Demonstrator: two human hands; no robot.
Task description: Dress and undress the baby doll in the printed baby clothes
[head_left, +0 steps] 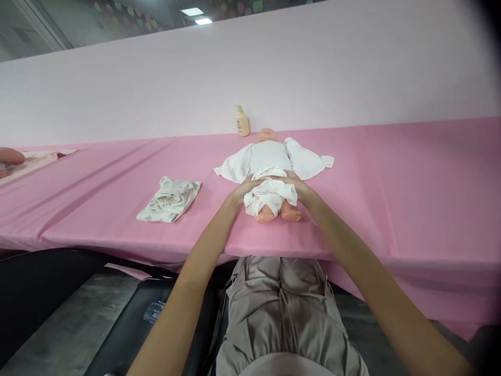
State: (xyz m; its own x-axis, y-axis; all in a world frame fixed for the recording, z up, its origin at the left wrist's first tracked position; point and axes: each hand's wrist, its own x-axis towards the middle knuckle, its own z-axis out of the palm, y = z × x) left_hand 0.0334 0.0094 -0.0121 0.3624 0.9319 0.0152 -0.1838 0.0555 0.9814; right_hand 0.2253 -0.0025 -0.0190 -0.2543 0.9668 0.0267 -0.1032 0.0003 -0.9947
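Observation:
A baby doll (270, 155) lies on its back on a pink-covered table, its head toward the wall. It wears a white top with the sides spread out and white patterned pants (270, 194), with the bare feet sticking out below. My left hand (247, 188) grips the pants at the waist on the left side. On the other side, my right hand (294, 183) holds the same waist, fingers over the front. Both thumbs are partly hidden by cloth.
A folded patterned cloth (170, 199) lies left of the doll. Behind the doll's head a pump bottle (242, 122) stands against the white wall. Part of another doll (11, 156) shows at the far left. A black chair (129, 318) with a clear plastic item is below the table edge.

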